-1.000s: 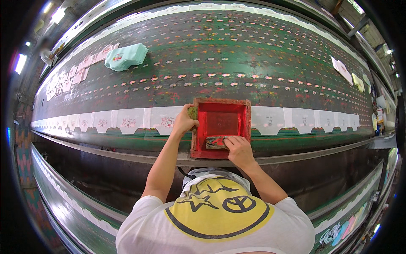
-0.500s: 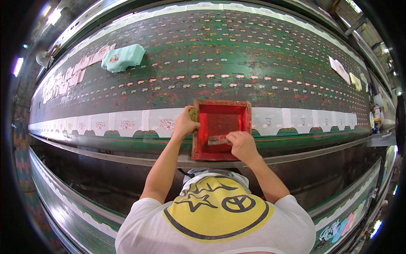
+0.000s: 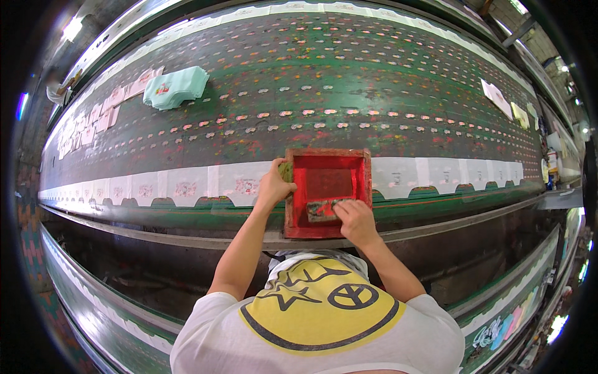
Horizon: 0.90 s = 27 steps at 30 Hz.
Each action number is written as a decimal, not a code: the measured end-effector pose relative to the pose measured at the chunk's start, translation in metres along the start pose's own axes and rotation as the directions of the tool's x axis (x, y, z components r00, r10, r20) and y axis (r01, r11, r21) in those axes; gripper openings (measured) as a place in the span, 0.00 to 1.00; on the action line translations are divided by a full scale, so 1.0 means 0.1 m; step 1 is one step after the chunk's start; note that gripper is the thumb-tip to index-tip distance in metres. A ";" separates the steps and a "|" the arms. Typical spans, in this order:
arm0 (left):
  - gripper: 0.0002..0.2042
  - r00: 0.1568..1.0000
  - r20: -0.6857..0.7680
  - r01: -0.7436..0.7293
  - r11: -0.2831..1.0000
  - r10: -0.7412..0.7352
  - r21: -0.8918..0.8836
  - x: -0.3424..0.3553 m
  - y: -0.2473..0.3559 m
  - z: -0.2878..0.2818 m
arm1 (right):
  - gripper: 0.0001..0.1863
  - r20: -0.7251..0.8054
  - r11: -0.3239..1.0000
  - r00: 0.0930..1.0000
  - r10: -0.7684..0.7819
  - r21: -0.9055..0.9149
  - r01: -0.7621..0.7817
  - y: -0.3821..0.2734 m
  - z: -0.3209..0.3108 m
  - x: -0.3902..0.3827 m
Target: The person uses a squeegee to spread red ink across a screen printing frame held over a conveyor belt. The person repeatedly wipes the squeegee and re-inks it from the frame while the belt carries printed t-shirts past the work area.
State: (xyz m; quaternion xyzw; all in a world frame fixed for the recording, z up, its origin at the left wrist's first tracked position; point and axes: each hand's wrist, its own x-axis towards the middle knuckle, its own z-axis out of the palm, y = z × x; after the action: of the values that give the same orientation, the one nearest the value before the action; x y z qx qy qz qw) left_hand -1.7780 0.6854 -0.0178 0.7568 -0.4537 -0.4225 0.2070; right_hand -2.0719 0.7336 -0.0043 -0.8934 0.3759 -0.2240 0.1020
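Since the earlier frame the squeegee (image 3: 321, 209) has travelled nearer the front rail of the red printing screen (image 3: 325, 192), the right hand (image 3: 355, 220) drawing it toward the body; the frame itself has held its place on the bench (image 3: 374, 112).

Left hand (image 3: 272, 187): grip closed on the left rail of the screen, thumb on top, pinning it down. Right hand: grip closed over the squeegee inside the frame, at the near edge.

Position: the screen lies on the strip of white fabric pieces (image 3: 187, 185) that runs along the front edge of the bench, its near rail touching the metal edge rail (image 3: 467, 218).

Judgement on the stroke: keep even downward pressure across the blade and finish flush against the near rail; the left hand should keep the frame from creeping, or the print would likely smear.

Surroundings: a folded pale-green cloth (image 3: 176, 87) lies well apart at far left; loose white and yellow pieces (image 3: 498, 98) lie far right. Nothing stands in the way of the stroke. The neighbouring fabric pieces sit just beside the frame on both sides.
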 end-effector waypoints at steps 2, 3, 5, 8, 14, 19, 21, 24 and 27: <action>0.44 0.997 -0.034 -0.063 0.997 0.062 -0.033 -0.01 -0.02 0.02 | 0.13 -0.005 1.000 1.000 0.001 0.003 -0.001 -0.03 -0.04 -0.04; 0.44 0.994 -0.051 -0.095 0.994 0.093 -0.049 -0.01 -0.02 0.03 | 0.13 -0.017 1.000 1.000 0.001 0.011 -0.001 -0.03 -0.06 -0.04; 0.43 0.996 -0.042 -0.088 0.990 0.084 -0.108 -0.02 0.02 0.00 | 0.12 -0.028 1.000 1.000 0.007 0.029 -0.006 0.00 -0.10 -0.02; 0.42 0.998 -0.034 -0.064 0.987 0.059 -0.150 -0.09 0.27 0.07 | 0.12 -0.023 0.999 1.000 0.019 0.046 -0.018 0.16 -0.23 -0.04; 0.41 0.995 -0.015 -0.099 0.968 0.098 -0.232 -0.13 0.84 0.70 | 0.12 -0.022 0.999 0.999 0.035 -0.001 -0.035 0.73 -0.72 -0.35; 0.41 0.995 -0.013 -0.100 0.970 0.099 -0.223 -0.08 1.14 1.43 | 0.12 0.016 0.997 0.997 0.071 -0.031 -0.071 1.30 -1.03 -0.75; 0.42 0.993 -0.025 -0.116 0.967 0.113 -0.227 -0.07 1.20 1.65 | 0.12 0.019 0.998 0.998 0.067 -0.017 -0.067 1.46 -1.11 -0.86; 0.42 0.996 -0.036 -0.086 0.986 0.082 -0.146 -0.13 1.38 1.76 | 0.12 0.017 0.997 0.997 0.070 0.014 -0.071 1.65 -1.16 -1.00; 0.43 0.996 -0.058 -0.070 0.994 0.065 -0.089 -0.10 1.41 1.85 | 0.12 0.017 0.997 0.998 0.065 0.050 -0.066 1.75 -1.17 -1.07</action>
State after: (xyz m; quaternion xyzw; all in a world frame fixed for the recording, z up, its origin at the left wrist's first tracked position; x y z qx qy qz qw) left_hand -2.0057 0.6364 -0.0181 0.7422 -0.4536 -0.4145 0.2678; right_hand -2.3034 0.6869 0.0026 -0.8795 0.3984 -0.2229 0.1346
